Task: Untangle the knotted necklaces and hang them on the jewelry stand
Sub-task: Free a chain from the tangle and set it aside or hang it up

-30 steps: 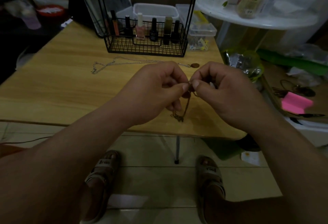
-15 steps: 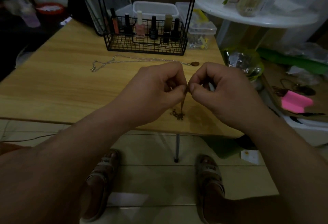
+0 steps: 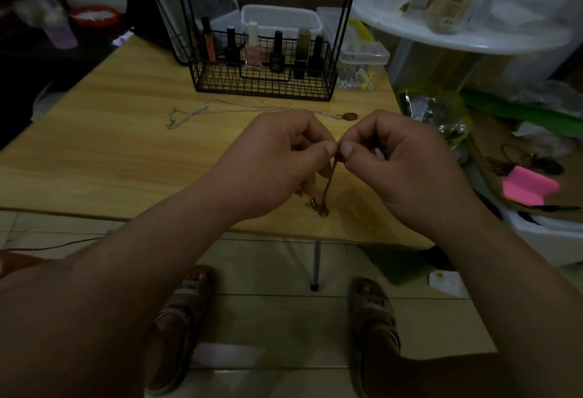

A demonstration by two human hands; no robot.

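Note:
My left hand (image 3: 277, 161) and my right hand (image 3: 407, 164) meet thumb to thumb above the front of the wooden table (image 3: 110, 151). Both pinch the top of a thin gold necklace (image 3: 326, 191), which hangs down between them; its bunched lower end touches the table. A silver necklace (image 3: 239, 109) with a brown oval pendant lies stretched out on the table behind my hands. The black wire jewelry stand (image 3: 265, 82) rises at the back; its basket holds several nail polish bottles, and its top is out of frame.
Clear plastic boxes (image 3: 362, 59) sit behind and right of the stand. A white round side table (image 3: 473, 37) loaded with containers stands at the right. Clutter with a pink notepad (image 3: 527, 189) fills the lower right. My sandalled feet are on the tiled floor below the table edge.
My hands have drawn closer together and slightly lower, still pinching the gold necklace, whose end has settled on the table.

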